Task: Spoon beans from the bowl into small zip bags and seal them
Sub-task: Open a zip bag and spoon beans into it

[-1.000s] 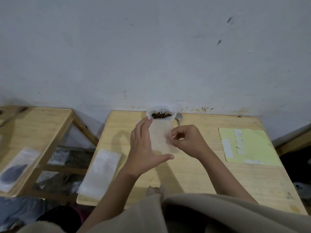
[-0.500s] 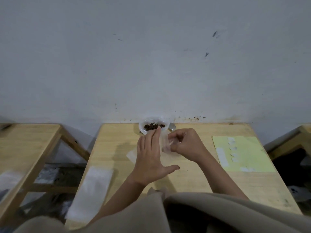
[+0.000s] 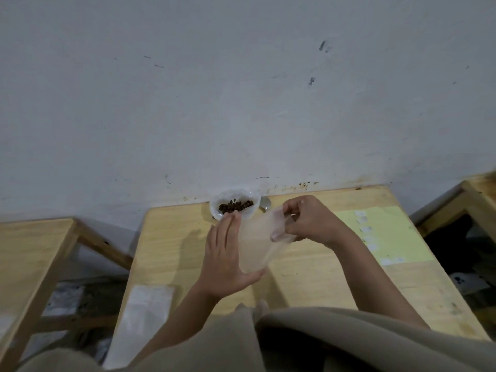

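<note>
Presently both hands work one empty zip bag [image 3: 257,242], held off the worktop [image 3: 316,280] just in front of the bowl [image 3: 235,208]. Right hand [image 3: 308,224]: fingers [image 3: 291,210] pinched together on the bag's upper edge, apparently teasing the mouth open. Left hand [image 3: 228,261]: fingers straight and side by side, flat against the bag's near face, thumb [image 3: 253,277] propping the bottom corner, so a support and no clamp. Bag hangs tilted, mouth toward the right hand.

Beans [image 3: 235,205] sit low in the bowl, which stands at the worktop's far edge by the wall. Spoon [image 3: 264,205] lies just right of the bowl, mostly hidden.

Risks, as judged:
- Film is thin and slick; with only the flat left palm behind it, the bag could slip or fold shut when the right hand lets go for the spoon.
- Mouth only partly parted; beans could spill on the worktop.
- Left fingertips are close to the bowl's rim; a nudge could tip it.

Spare bags [image 3: 146,315] lie left of the bowl, nearer the person.
</note>
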Demonstrator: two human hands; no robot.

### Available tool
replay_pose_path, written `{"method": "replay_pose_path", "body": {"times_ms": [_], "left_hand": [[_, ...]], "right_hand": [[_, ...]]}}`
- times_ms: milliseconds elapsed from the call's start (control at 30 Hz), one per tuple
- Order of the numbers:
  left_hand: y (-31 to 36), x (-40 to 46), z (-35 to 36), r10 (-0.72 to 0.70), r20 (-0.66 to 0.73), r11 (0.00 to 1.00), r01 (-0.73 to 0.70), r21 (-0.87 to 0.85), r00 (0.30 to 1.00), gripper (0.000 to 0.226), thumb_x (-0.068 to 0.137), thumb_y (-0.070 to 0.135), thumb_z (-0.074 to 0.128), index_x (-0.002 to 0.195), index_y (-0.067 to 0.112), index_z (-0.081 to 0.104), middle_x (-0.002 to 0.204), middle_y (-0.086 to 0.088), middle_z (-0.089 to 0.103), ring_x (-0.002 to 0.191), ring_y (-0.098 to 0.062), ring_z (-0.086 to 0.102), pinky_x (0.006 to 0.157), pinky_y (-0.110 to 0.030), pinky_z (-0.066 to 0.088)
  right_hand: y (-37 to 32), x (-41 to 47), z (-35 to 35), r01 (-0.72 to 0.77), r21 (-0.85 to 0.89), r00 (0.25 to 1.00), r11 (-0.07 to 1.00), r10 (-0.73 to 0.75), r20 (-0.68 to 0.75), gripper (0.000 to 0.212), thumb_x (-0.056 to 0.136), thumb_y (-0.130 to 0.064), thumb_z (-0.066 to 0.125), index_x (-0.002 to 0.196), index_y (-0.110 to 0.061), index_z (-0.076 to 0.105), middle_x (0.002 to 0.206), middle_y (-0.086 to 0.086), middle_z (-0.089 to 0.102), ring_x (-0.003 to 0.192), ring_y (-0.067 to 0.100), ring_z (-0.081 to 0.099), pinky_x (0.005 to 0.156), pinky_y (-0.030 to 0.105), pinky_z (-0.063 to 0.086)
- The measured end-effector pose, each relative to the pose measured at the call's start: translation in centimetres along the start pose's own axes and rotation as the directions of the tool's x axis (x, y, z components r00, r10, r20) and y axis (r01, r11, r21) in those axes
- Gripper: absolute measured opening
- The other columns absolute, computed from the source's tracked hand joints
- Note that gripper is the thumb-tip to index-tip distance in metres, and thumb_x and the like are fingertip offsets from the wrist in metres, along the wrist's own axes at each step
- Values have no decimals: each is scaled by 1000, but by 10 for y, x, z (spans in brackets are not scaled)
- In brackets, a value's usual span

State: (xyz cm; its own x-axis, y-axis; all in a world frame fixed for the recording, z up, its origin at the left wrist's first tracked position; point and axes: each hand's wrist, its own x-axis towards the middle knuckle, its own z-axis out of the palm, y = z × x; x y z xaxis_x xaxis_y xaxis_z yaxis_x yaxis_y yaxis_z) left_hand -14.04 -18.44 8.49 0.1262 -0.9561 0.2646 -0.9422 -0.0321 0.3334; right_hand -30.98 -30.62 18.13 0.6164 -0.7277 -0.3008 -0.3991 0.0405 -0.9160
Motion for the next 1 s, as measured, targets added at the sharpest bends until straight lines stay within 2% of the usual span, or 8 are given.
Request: {"method": "replay_pose_path", "body": {"times_ms": [67, 133, 200, 267, 433, 600, 800, 1000], "left_hand": [[-12, 0, 1, -12, 20, 1000, 12, -7, 1000, 120, 61, 73, 61, 147, 5, 13, 153, -9, 21, 142, -24, 19, 114, -49, 21], [-16, 1, -2, -60, 57, 998, 61, -13, 997, 125, 56, 79, 60, 149, 14, 4, 156, -3, 13, 145, -19, 8, 114, -57, 8], [-11, 4, -4, -85, 71, 996, 87, -28, 994, 129, 52, 84, 58, 148, 22, -1, 158, 1, 7, 146, -14, -2, 111, -55, -7], [-1, 8, -4, -87, 45, 995, 89, -46, 995, 127, 52, 85, 57, 148, 24, 1, 158, 3, 9, 145, -11, 0, 111, -50, -9], [9, 17, 4, -134, -49, 976, 124, -180, 990, 108, 59, 70, 64, 143, 9, 31, 143, 0, 39, 131, -15, 32, 108, -40, 33], [-6, 4, 13, -244, -17, 944, 233, -235, 970, 112, 55, 77, 64, 139, 7, 39, 126, -1, 49, 113, -15, 43, 95, -32, 38], [-23, -10, 25, -318, 35, 936, 319, -147, 948, 116, 65, 86, 48, 135, -6, 40, 119, -12, 55, 106, -24, 49, 90, -35, 44], [-36, -13, 28, -390, 124, 907, 404, -122, 913, 115, 55, 81, 60, 140, 8, 35, 121, -5, 52, 108, -24, 50, 87, -43, 47]], "right_hand": [[2, 4, -4, -11, 17, 1000, 1000, 11, 8, 25, 62, 2, 82, 76, 5, 61, 70, 5, 57, 55, 14, 58, 51, 24, 52], [5, 9, -3, -21, 24, 1000, 999, 21, 7, 26, 66, 1, 79, 82, 8, 61, 76, 8, 59, 60, 17, 61, 54, 26, 55], [9, 16, 2, -30, 1, 999, 1000, 30, -17, 26, 68, -4, 80, 85, 5, 63, 78, 6, 62, 61, 15, 61, 54, 26, 55], [15, 23, 11, -23, -18, 1000, 1000, 23, -15, 25, 69, -9, 81, 86, -2, 64, 80, 4, 62, 62, 17, 60, 54, 31, 56], [34, 32, 30, -5, 89, 1000, 996, 3, 24, 12, 80, -7, 71, 77, -15, 63, 76, 2, 59, 59, 9, 58, 50, 21, 48], [64, 48, 32, -56, 311, 983, 949, 107, -151, 15, 83, -18, 71, 76, -6, 64, 78, 6, 67, 68, 16, 67, 64, 33, 53], [124, 89, 50, -254, -9, 870, 967, 225, -439, 15, 79, -21, 71, 73, -11, 62, 66, -1, 65, 61, 13, 59, 51, 14, 42], [154, 117, 76, -404, -302, 829, 864, 207, -519, 24, 83, -38, 60, 80, -14, 58, 84, 5, 59, 72, 26, 60, 61, 36, 51]]}}
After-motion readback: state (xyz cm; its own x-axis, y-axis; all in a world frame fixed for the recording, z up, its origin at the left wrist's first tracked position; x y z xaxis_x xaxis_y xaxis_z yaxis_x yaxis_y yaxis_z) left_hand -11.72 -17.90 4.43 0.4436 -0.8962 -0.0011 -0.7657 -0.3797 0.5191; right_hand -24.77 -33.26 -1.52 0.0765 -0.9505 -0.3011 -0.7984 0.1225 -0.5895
